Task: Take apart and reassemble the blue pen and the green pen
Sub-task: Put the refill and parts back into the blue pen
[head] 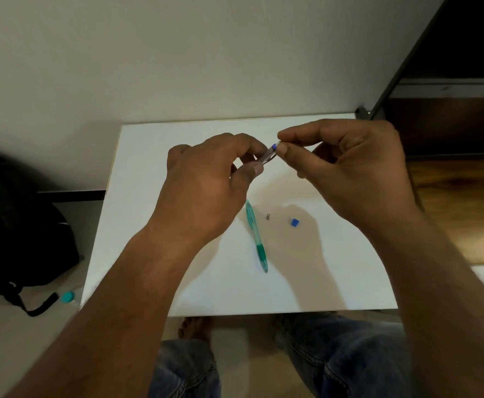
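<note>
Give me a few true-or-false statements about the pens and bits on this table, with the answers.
1. The green pen lies on the white table, with no hand on it. True.
2. The small blue piece is fitted onto the green pen. False: it lies apart on the table, to the pen's right.
3. The left hand and right hand both hold the blue pen above the table. True.
4. The tiny metal part lies left of the green pen. False: it lies between the green pen and the blue piece.
5. The black bag sits on the table. False: it is on the floor, left of the table.
</note>
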